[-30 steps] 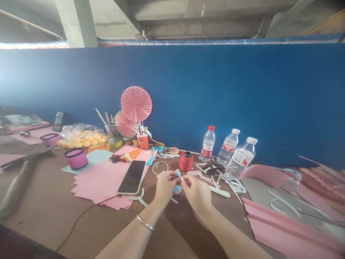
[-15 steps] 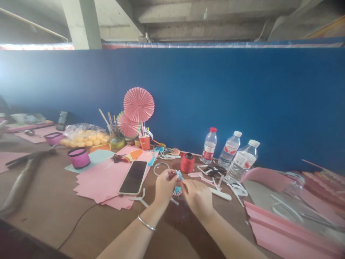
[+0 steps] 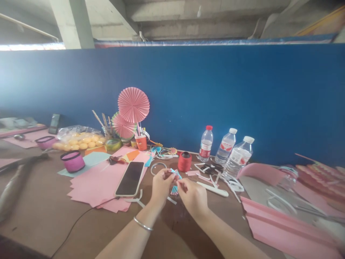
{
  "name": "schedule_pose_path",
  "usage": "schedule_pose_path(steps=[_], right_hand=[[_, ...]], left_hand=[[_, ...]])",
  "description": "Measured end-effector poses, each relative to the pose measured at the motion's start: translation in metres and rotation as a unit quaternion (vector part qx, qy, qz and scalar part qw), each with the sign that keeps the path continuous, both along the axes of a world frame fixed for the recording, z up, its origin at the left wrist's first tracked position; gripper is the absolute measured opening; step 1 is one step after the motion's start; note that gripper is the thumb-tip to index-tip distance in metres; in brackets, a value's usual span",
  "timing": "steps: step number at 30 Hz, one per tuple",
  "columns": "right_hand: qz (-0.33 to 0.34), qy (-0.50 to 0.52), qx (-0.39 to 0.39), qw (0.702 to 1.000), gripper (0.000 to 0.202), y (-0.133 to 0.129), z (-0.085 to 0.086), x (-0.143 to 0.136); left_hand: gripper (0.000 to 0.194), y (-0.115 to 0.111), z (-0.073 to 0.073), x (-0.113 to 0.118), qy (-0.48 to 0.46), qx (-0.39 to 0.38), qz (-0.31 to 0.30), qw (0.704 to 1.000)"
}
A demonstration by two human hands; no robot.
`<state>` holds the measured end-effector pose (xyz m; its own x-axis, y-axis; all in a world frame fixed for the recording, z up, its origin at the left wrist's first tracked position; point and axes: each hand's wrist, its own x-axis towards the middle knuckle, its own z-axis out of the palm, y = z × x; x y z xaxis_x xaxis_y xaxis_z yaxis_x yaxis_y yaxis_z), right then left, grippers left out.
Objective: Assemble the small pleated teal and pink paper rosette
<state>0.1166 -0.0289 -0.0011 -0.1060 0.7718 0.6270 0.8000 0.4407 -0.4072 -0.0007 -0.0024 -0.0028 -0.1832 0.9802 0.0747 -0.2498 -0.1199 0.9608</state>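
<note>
A small folded blue and pink paper piece [image 3: 176, 173] is pinched between the fingertips of my left hand [image 3: 161, 186], which has a silver bangle at its wrist. My right hand [image 3: 193, 198] has its fingers closed at the lower right end of that same piece. Just below the fingertips, a small pleated pink and blue paper fan [image 3: 174, 190] lies on the brown table [image 3: 172, 233]. Behind my hands stands a red spool of thread [image 3: 184, 162], with a clear ring [image 3: 158, 168] to its left.
A phone [image 3: 130, 178] lies on pink paper sheets [image 3: 88, 187] at the left. Three plastic bottles [image 3: 206, 144] stand at the back right, near white strips and a white-handled knife [image 3: 212, 189]. Large pink rosettes [image 3: 133, 104] rise behind a red cup [image 3: 141, 142]. Folded pink paper [image 3: 280, 226] lies right.
The camera view has turned slightly right, so the table items sit farther left. The blue and pink piece now shows more between my fingertips, tilted down to the right.
</note>
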Motion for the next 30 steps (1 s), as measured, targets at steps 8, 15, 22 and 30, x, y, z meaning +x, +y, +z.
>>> schedule_pose_path(steps=[8, 15, 22, 30], right_hand=[[0.038, 0.143, -0.101, 0.984, 0.022, -0.008, 0.009, -0.006], [0.033, 0.131, -0.119, 0.984, 0.023, -0.007, 0.000, -0.007], [0.042, 0.176, -0.132, 0.975, 0.023, -0.005, -0.002, -0.007], [0.114, 0.340, -0.227, 0.906, 0.026, 0.013, -0.013, -0.003]], left_hand=[[0.017, -0.005, 0.008, 0.002, 0.026, 0.015, -0.012, 0.999], [0.023, -0.003, 0.006, 0.001, -0.054, -0.017, -0.032, 0.998], [0.025, -0.002, 0.006, 0.001, -0.113, -0.016, -0.027, 0.993], [0.018, -0.006, 0.007, 0.001, -0.194, -0.027, -0.160, 0.968]])
